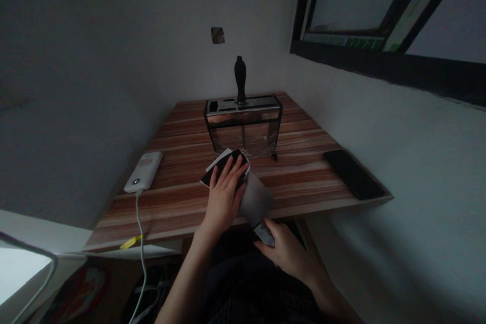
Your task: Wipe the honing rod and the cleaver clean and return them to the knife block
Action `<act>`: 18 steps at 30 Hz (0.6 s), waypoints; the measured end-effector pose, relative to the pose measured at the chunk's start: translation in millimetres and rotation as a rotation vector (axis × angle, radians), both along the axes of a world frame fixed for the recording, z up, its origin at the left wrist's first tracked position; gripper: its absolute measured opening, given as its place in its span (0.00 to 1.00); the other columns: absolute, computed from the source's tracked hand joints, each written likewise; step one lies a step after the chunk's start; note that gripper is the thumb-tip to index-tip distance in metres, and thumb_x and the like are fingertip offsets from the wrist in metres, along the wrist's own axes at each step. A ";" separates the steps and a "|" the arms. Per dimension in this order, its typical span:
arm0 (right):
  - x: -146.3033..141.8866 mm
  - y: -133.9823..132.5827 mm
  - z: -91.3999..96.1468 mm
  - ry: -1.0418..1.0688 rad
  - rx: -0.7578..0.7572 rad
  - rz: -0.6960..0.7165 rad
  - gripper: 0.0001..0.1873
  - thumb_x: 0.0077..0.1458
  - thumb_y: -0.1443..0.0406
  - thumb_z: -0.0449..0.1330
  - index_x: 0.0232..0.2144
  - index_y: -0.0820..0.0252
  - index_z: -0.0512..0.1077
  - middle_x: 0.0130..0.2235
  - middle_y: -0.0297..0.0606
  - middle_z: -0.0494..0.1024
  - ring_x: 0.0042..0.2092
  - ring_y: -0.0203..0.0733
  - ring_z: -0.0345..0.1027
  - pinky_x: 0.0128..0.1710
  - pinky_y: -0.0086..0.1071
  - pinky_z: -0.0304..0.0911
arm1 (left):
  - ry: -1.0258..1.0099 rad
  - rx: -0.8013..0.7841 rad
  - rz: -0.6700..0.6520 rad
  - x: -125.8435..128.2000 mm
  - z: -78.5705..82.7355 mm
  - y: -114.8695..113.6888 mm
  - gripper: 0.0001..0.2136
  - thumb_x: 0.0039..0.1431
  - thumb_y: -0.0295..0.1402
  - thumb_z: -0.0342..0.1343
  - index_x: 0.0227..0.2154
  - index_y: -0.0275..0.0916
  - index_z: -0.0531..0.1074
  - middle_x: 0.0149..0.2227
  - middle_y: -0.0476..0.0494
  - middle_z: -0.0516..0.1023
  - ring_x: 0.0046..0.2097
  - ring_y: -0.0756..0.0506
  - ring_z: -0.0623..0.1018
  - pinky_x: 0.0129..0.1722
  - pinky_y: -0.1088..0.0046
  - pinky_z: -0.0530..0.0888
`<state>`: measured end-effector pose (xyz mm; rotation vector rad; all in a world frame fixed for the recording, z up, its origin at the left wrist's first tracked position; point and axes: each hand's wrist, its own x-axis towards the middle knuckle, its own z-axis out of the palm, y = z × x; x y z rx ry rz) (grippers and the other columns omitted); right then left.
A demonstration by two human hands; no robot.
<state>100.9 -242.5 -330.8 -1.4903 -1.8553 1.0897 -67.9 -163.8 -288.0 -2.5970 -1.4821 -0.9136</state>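
Observation:
My left hand (225,196) lies with fingers stretched out flat on a dark pad with a white edge (222,163), pressing it against a wide cleaver blade (256,198) on the wooden table (182,197). My right hand (289,254) is closed round the cleaver's handle (265,234) just past the table's front edge. Behind them stands a clear knife block (243,124) with one black-handled knife (240,78) upright in it.
A white power bank (144,171) with a cable (141,243) lies at the left of the table. A black phone (354,173) lies at the right edge. Walls close the back and right; a dark window frame (383,55) is upper right.

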 end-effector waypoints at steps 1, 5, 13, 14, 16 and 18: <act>-0.3 -0.1 0.7 -0.003 -0.003 0.006 0.10 0.49 0.68 0.61 0.37 0.63 0.70 0.33 0.39 0.79 0.34 0.42 0.72 0.34 0.28 0.59 | -0.007 0.012 0.017 -3.2 0.4 3.1 0.21 0.67 0.29 0.41 0.61 0.42 0.56 0.65 0.42 0.57 0.68 0.44 0.51 0.65 0.52 0.46; -0.1 -0.6 4.0 -0.051 -0.028 0.025 0.08 0.50 0.67 0.61 0.35 0.62 0.70 0.31 0.39 0.79 0.33 0.42 0.72 0.32 0.28 0.58 | -0.038 0.049 0.079 -15.3 1.7 14.9 0.20 0.67 0.30 0.40 0.61 0.42 0.57 0.65 0.41 0.57 0.68 0.42 0.51 0.64 0.50 0.47; 1.0 -1.7 2.9 -0.097 -0.013 0.030 0.07 0.49 0.68 0.62 0.34 0.61 0.70 0.32 0.40 0.79 0.34 0.43 0.72 0.32 0.29 0.57 | -0.082 0.076 0.112 -21.9 1.0 24.2 0.22 0.66 0.30 0.41 0.62 0.43 0.55 0.66 0.40 0.54 0.68 0.42 0.51 0.64 0.49 0.48; 0.9 -1.7 3.1 -0.092 -0.013 0.030 0.07 0.49 0.68 0.62 0.34 0.61 0.70 0.32 0.40 0.79 0.33 0.43 0.72 0.32 0.28 0.57 | -0.079 0.082 0.112 -21.4 0.7 23.9 0.22 0.66 0.30 0.41 0.63 0.43 0.54 0.66 0.40 0.54 0.68 0.42 0.51 0.64 0.48 0.48; 0.5 -1.7 4.2 -0.075 -0.022 0.030 0.07 0.49 0.68 0.62 0.33 0.61 0.70 0.31 0.40 0.78 0.33 0.42 0.72 0.32 0.28 0.57 | -0.071 0.092 0.111 -19.8 0.1 22.8 0.22 0.66 0.30 0.40 0.63 0.43 0.54 0.66 0.40 0.55 0.68 0.42 0.51 0.64 0.48 0.47; 0.1 -1.6 5.8 -0.052 -0.040 0.030 0.07 0.49 0.68 0.62 0.33 0.61 0.70 0.30 0.39 0.78 0.32 0.42 0.71 0.31 0.28 0.57 | -0.060 0.096 0.108 -17.3 -0.8 20.9 0.22 0.67 0.29 0.41 0.63 0.42 0.54 0.66 0.39 0.56 0.68 0.41 0.51 0.64 0.48 0.47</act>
